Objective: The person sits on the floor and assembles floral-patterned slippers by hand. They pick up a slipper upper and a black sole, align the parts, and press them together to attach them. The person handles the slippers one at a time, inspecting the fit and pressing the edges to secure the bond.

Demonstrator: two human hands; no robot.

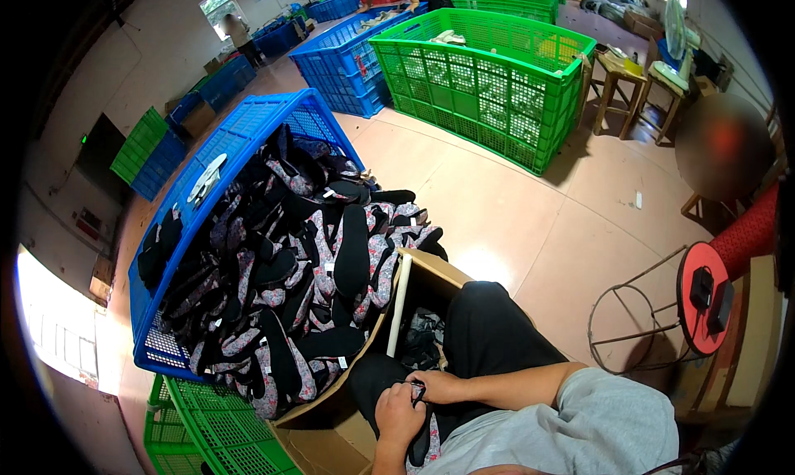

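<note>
My left hand (399, 412) and my right hand (437, 386) meet over my lap, fingers closed and pinching at one spot. Between them and my leg lies a floral cloth shoe (434, 438) with black parts, mostly covered by my hands and arm. Exactly what the fingertips pinch is too small to make out. To the left, a large heap of similar floral shoes (319, 264) with black soles spills from a tipped blue plastic crate (240, 115). An open cardboard box (331, 442) stands against my knees, below the heap.
A white pole (399, 305) leans at the box, beside dark scraps (424, 338). Green mesh crates (236, 442) sit under the blue one. Ahead stand a big green crate (497, 94) and a blue crate (339, 69). A red-topped stool (704, 297) lies tipped at right.
</note>
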